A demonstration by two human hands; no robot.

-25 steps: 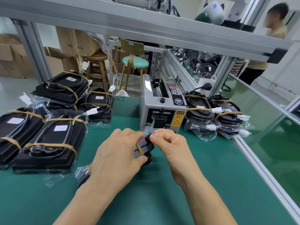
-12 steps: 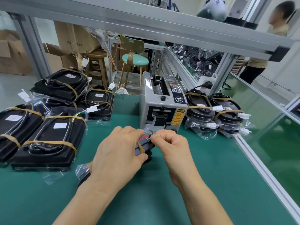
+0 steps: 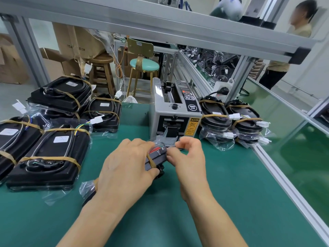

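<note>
On the green bench mat (image 3: pixel 204 202), just in front of the grey tape machine (image 3: pixel 175 111), you hold a small bagged black part (image 3: pixel 157 157) with both hands. Your left hand (image 3: pixel 128 168) lies over its near side, fingers wrapped down around it and the thumb tucked under, so most of the part is hidden. Only the far end shows, with a tan rubber band (image 3: pixel 151 162) crossing it and a spot of red under the clear plastic. Your right hand (image 3: pixel 188 157) is narrow: the thumb presses the far end of the part and the curled forefinger sits on the clear flap of the bag above it. That flap lies close to the machine's mouth, and whether the two touch cannot be told. To your left lie four larger black banded packs (image 3: pixel 51 154) in clear bags, close together, white plugs (image 3: pixel 97 119) sticking out on wires. To the right of the machine sit two more banded packs (image 3: pixel 215 114), side by side and touching. Beyond the bench stand a teal-seated stool (image 3: pixel 144 64) and a wooden stool (image 3: pixel 101 58), and another person (image 3: pixel 277 65) stands at far right.
</note>
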